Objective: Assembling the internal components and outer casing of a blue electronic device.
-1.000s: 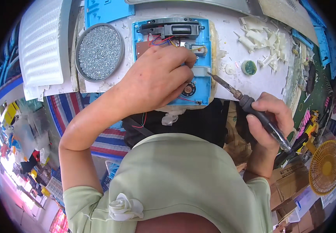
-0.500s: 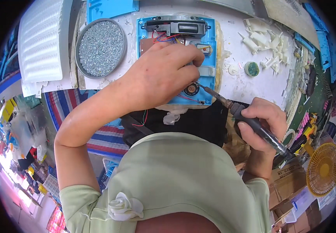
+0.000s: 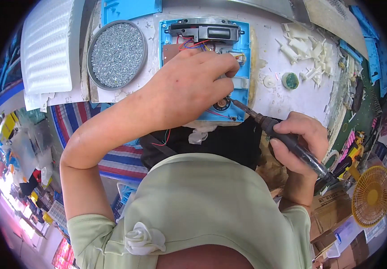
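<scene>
A soldering iron point(image 3: 294, 144) with a black handle is gripped in my right hand point(image 3: 304, 138). Its tip reaches the edge of a small round speaker point(image 3: 222, 104) at the lower right of a blue plastic casing point(image 3: 243, 40). My left hand point(image 3: 199, 83) is bent over the casing with its fingers closed; whatever they pinch is hidden behind the knuckles. Red and blue wires point(image 3: 192, 44) and a brown board point(image 3: 171, 52) show beside that hand. Across the casing's far end lies a black part point(image 3: 204, 31). A thin red wire point(image 3: 218, 114) runs below the speaker.
On the left stands a round grey tray point(image 3: 143, 60) full of small screws point(image 3: 117, 54), beside a white ridged sheet point(image 3: 48, 49). White plastic pieces point(image 3: 303, 49) and a small green pot point(image 3: 290, 80) lie on the right. A yellow fan point(image 3: 372, 196) stands at lower right.
Both hands have shifted only slightly. The iron's tip stays near the speaker, and the casing sits a touch further right in view.
</scene>
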{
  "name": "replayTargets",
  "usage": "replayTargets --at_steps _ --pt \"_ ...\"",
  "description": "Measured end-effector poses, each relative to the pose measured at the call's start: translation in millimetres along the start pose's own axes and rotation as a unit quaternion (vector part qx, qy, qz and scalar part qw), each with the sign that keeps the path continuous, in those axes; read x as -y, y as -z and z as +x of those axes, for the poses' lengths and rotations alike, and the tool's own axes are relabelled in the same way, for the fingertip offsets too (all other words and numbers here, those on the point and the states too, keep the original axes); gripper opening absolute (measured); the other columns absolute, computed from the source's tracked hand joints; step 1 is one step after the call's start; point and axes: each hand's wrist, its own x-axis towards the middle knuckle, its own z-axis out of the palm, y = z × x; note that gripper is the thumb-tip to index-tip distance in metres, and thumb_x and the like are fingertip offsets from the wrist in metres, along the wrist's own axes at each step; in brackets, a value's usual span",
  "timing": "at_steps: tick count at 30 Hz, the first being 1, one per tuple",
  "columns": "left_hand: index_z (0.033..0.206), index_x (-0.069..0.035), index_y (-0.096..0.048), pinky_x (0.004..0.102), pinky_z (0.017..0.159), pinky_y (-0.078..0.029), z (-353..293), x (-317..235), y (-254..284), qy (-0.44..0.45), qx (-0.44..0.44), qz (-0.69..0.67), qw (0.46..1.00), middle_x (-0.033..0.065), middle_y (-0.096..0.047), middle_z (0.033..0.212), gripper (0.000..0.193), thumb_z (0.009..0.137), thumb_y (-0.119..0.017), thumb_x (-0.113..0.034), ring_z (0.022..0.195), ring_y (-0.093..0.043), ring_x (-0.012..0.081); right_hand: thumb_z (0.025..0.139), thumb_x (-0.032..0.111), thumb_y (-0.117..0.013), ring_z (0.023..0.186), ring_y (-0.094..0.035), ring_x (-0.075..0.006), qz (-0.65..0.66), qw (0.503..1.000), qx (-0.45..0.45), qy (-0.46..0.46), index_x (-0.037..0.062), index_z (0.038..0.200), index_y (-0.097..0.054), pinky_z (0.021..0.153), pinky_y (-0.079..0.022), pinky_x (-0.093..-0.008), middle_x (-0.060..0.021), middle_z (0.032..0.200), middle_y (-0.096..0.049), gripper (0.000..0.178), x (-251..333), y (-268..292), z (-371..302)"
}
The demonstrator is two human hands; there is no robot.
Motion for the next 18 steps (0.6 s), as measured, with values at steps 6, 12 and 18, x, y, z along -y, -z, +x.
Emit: replayTargets --at_steps 6,12,18 --pt "0.094 -0.007 -0.061 0.0419 0.086 -0.047 0.3 -1.7 0.3 0.007 0.005 0.003 1.0 0.0081 -0.06 0.113 0.022 0.076 -0.074 -0.012 0.102 -0.061 0.0291 0.068 0.004 -0.081 0.049 -0.054 -0.0172 -0.007 1.0 0.0 -0.002 0.0049 0.096 -0.068 0.046 -0.039 -0.0283 -0.0043 0.063 -0.059 0.031 3.8 0.0 1.6" --pt "0.093 -0.008 -0.061 0.0422 0.088 -0.046 -0.2 -1.3 0.0 0.003 0.01 0.002 1.0 0.0082 -0.06 0.114 0.021 0.077 -0.074 -0.011 0.105 -0.061 0.0293 0.069 0.004 -0.081 0.049 -0.053 -0.0168 0.011 1.0 -0.001 -0.002 0.0039 0.097 -0.068 0.046 -0.038 -0.0279 -0.005 0.062 -0.059 0.031 3.7 7.1 -2.4" --pt "0.092 -0.008 -0.061 0.0421 0.088 -0.046 0.4 -0.3 -0.3 0.003 0.011 0.002 1.0 0.008 -0.059 0.114 0.02 0.077 -0.073 -0.011 0.103 -0.061 0.0294 0.07 0.004 -0.081 0.048 -0.053 -0.0169 0.016 1.0 -0.011 -0.014 0.0037 0.097 -0.068 0.046 -0.037 -0.0282 -0.0057 0.063 -0.059 0.03 2.5 10.4 -5.2"
